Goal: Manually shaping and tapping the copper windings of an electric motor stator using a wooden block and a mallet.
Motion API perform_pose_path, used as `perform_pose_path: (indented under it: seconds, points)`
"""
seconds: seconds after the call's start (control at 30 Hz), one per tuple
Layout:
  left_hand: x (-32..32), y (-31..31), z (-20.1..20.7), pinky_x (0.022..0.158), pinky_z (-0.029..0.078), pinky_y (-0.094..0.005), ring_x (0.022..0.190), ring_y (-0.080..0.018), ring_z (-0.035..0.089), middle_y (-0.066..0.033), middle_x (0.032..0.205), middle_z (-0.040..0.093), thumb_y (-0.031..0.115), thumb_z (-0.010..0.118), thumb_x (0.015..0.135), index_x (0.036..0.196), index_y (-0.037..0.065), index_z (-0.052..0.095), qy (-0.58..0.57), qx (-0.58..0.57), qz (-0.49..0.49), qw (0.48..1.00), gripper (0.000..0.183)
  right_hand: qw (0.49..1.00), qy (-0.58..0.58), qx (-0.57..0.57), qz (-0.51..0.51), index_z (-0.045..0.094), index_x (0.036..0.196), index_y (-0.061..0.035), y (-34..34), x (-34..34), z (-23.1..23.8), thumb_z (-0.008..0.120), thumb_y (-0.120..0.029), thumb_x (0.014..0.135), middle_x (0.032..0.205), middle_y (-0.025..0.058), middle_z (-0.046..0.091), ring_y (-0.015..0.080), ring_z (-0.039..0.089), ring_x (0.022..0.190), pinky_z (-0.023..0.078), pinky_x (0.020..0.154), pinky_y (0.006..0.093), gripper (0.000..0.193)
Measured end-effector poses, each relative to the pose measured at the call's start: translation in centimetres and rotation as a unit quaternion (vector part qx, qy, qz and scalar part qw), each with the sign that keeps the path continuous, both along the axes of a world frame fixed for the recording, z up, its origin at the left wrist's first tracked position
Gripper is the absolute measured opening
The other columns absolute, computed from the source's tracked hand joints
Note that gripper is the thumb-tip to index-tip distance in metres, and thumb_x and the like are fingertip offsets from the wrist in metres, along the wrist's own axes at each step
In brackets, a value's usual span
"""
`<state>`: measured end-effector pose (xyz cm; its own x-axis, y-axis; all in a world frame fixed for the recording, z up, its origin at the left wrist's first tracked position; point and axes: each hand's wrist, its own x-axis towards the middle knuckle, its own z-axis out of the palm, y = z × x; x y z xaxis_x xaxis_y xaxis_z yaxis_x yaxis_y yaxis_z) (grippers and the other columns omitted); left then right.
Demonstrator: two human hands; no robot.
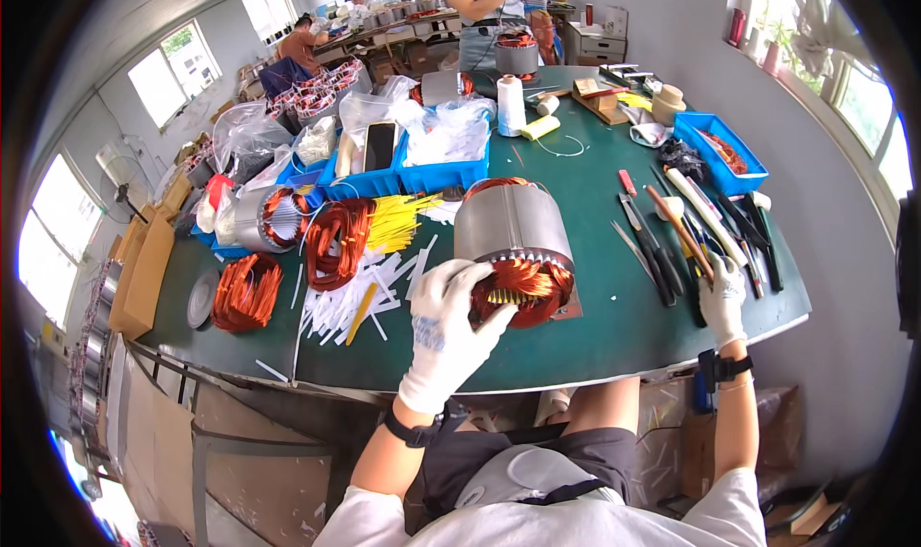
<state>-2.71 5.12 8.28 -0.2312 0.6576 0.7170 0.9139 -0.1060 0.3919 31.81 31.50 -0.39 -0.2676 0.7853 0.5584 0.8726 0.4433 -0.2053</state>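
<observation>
- Toward the left of my green table (614, 341) sits a copper wire bundle (247, 296), with a second coil (336, 245) to its right.
- Next come yellow strips (395, 223), with white strips (343, 297) scattered nearer me.
- My gloved left hand (449, 331) is open, thumb and fingers spread against the copper windings (526, 288) at the metal cylinder's near end.
- That metal cylinder (513, 223) lies mid-table, straight ahead of me.
- Right of it lie black-handled scissors (657, 259).
- My gloved right hand (722, 302) seems closed on a brown stick's (679, 230) near end, though its fingertips are partly hidden.
</observation>
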Motion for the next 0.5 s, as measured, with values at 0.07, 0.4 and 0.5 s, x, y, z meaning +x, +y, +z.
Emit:
perform_pose_path:
  seconds: [0.07,0.4,0.5]
  points:
    - [-0.1,0.4,1.1,0.093,0.045,-0.0438,0.105,-0.0316,0.055,-0.0119,0.108,0.059,0.018,0.084,0.068,0.11,0.007,0.063,0.018,-0.044,0.021,0.999,0.048,0.99,0.055,-0.012,0.133,0.059,0.123,-0.0076,-2.3,-3.1,1.9,0.067,-0.005,0.076,0.116,0.0185,0.059,0.0394,0.056,0.107,0.045,0.092,0.0473,0.047]
    - [0.6,2.0,2.4,0.085,0.047,-0.0429,0.094,-0.029,0.056,-0.0105,0.099,0.057,0.02,0.085,0.065,0.103,0.008,0.062,-0.033,-0.109,0.027,0.993,0.047,0.99,0.057,-0.029,0.127,0.064,0.114,-0.0099,-8.1,-10.1,-4.7,0.07,-0.013,0.077,0.116,0.0158,0.059,0.0371,0.053,0.109,0.043,0.095,0.0467,0.037]
    - [0.1,2.0,2.5,0.084,0.047,-0.0415,0.094,-0.0278,0.056,-0.0102,0.098,0.056,0.018,0.086,0.063,0.101,0.008,0.06,-0.025,-0.123,0.013,0.992,0.047,0.989,0.066,-0.044,0.125,0.063,0.115,-0.0099,-8.4,-10.6,-4.3,0.068,-0.013,0.079,0.118,0.0156,0.058,0.0366,0.052,0.11,0.042,0.095,0.0476,0.036]
